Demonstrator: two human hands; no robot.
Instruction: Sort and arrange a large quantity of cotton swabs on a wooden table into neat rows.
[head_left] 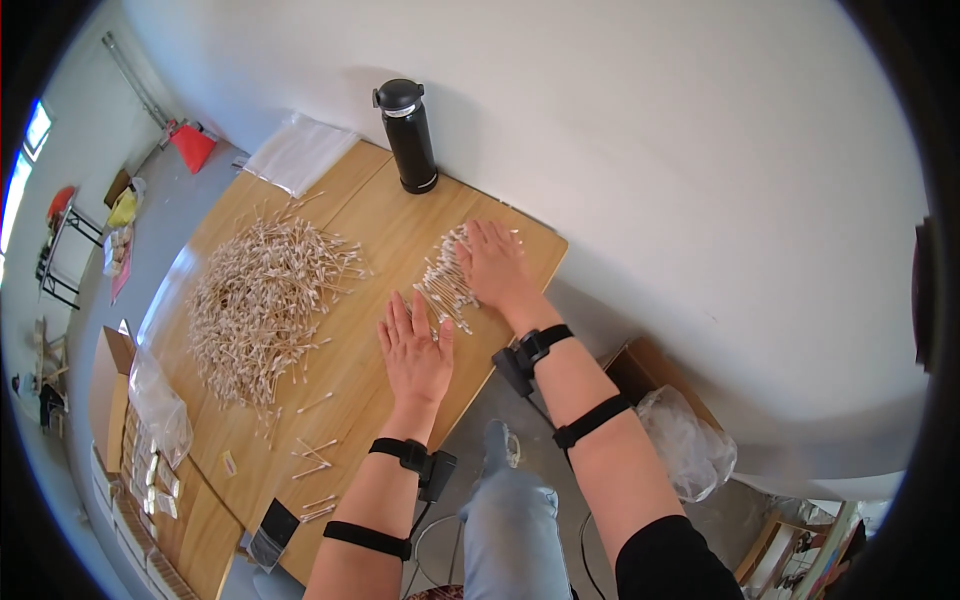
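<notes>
Two hands flat, fingers spread, nothing gripped: right hand [492, 262] presses small cotton swab bunch [445, 282] at wooden table [385, 225] far edge; left hand [415, 350] palm-down just beside it, nr big swab pile [262, 305].

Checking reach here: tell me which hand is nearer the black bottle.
Right. The right hand lies flat on the small swab bundle, just below the black bottle. The left hand rests on the table, farther toward the near edge.
</notes>
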